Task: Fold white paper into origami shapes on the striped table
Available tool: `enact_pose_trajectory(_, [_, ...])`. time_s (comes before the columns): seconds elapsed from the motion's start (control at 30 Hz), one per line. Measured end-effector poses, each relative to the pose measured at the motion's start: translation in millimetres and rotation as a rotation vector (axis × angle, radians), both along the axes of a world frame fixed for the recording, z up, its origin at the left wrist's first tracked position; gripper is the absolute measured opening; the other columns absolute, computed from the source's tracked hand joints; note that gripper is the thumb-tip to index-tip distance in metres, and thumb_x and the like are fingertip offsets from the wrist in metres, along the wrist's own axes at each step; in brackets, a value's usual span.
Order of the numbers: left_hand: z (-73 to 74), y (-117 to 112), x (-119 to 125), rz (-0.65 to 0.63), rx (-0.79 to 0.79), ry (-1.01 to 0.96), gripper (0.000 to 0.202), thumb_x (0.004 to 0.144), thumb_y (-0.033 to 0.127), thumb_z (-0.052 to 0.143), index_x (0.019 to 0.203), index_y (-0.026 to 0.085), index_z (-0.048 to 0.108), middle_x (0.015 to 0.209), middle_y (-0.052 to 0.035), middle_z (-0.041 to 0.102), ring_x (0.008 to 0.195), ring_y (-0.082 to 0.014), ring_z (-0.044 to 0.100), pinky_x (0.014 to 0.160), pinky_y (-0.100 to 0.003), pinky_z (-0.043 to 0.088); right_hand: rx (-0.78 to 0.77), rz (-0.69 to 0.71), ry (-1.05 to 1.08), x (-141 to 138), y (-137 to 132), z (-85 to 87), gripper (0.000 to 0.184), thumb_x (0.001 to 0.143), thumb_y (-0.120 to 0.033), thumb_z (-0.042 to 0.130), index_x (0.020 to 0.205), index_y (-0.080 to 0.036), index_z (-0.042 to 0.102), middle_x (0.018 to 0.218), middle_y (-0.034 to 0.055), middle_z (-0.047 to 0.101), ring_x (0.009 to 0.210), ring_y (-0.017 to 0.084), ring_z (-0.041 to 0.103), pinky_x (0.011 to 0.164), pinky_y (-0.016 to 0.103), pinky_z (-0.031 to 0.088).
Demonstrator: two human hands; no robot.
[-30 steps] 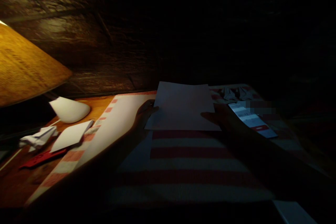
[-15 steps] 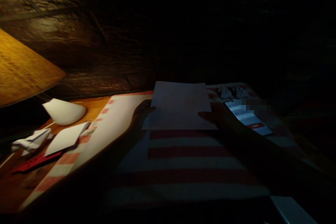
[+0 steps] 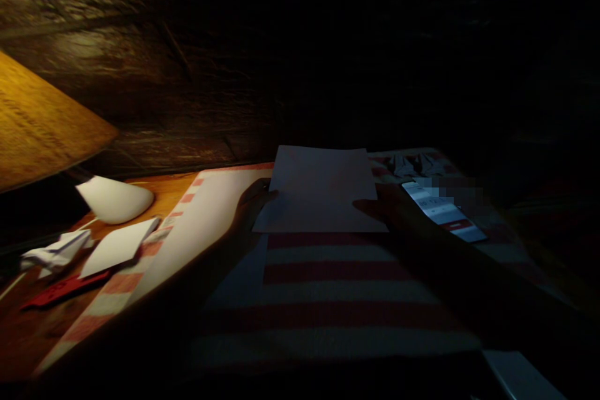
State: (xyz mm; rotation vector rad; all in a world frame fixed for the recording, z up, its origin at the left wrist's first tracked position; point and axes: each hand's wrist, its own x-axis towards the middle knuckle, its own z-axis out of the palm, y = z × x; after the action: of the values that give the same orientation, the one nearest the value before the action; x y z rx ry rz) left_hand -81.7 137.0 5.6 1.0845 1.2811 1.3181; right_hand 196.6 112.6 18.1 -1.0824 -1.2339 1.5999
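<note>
A pale rectangular sheet of paper (image 3: 321, 187) is held level above the table by both hands. My left hand (image 3: 255, 200) grips its left edge, thumb on top and fingers hidden below. At the opposite edge my right hand (image 3: 387, 203) pinches the sheet the same way, its thumb lying over the surface. Beneath and to the left, a larger white sheet (image 3: 201, 219) lies on the red-and-white striped cloth (image 3: 337, 272). Deep shadow hides much of both hands and forearms.
A lit phone (image 3: 443, 212) lies at right, with crumpled dark-and-white pieces (image 3: 415, 164) behind it. Leftward are a lamp with an amber shade (image 3: 42, 125) and white base (image 3: 115, 199), a folded white paper (image 3: 119, 247), crumpled paper (image 3: 59, 250) and a red flat object (image 3: 65, 289). A brick wall (image 3: 94, 69) rises behind.
</note>
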Motion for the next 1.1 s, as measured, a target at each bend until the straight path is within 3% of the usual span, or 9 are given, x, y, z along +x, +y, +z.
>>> enact_pose_trajectory(0.4, [-2.1,2.5,-2.1,0.006,-0.001,0.008,0.028,0.066,0.028,0.074,0.093,0.019,0.07,0.079,-0.0013,0.072,0.068,-0.0197,0.066,0.062,-0.029,0.051,0.013,-0.018,0.007,0.3,1.7,-2.3,0.035,0.079,-0.024,0.07,0.114,-0.021,0.071,0.107,0.0107,0.075,0.116,0.038,0.065,0.1,0.055,0.052])
enact_pose_trajectory(0.63, [-0.6,-0.1,0.4,0.009,0.007,0.003,0.024,0.069,0.026,0.073,0.092,0.019,0.07,0.081,-0.002,0.072,0.069,-0.0199,0.065,0.063,-0.03,0.051,0.023,-0.003,-0.036,1.8,1.5,0.9,0.026,0.081,-0.026,0.07,0.107,-0.025,0.072,0.103,0.0097,0.075,0.12,0.039,0.063,0.1,0.055,0.052])
enact_pose_trajectory(0.77, [1.0,-1.4,0.0,-0.001,0.023,0.031,0.023,0.072,0.027,0.071,0.093,0.019,0.07,0.081,-0.0018,0.071,0.07,-0.02,0.065,0.063,-0.029,0.05,0.02,-0.014,-0.002,1.3,2.0,-0.8,0.027,0.08,-0.023,0.07,0.107,-0.023,0.071,0.101,0.0093,0.075,0.117,0.038,0.065,0.101,0.054,0.052])
enact_pose_trajectory(0.97, [1.1,-0.8,-0.8,-0.027,-0.016,-0.004,0.027,0.071,0.028,0.073,0.096,0.019,0.068,0.08,-0.0005,0.071,0.068,-0.0189,0.066,0.062,-0.028,0.05,0.004,0.016,0.078,0.2,-1.0,-2.6,0.031,0.082,-0.021,0.068,0.113,-0.02,0.069,0.113,0.0097,0.075,0.109,0.034,0.069,0.102,0.053,0.052])
enact_pose_trajectory(1.1, [0.5,-0.3,-0.2,-0.015,-0.015,-0.018,0.027,0.07,0.027,0.073,0.096,0.019,0.068,0.078,-0.0006,0.071,0.066,-0.0177,0.065,0.059,-0.026,0.049,0.046,0.006,0.075,-0.5,-1.7,-3.6,0.03,0.082,-0.022,0.069,0.112,-0.022,0.07,0.107,0.0086,0.076,0.109,0.035,0.069,0.099,0.054,0.054])
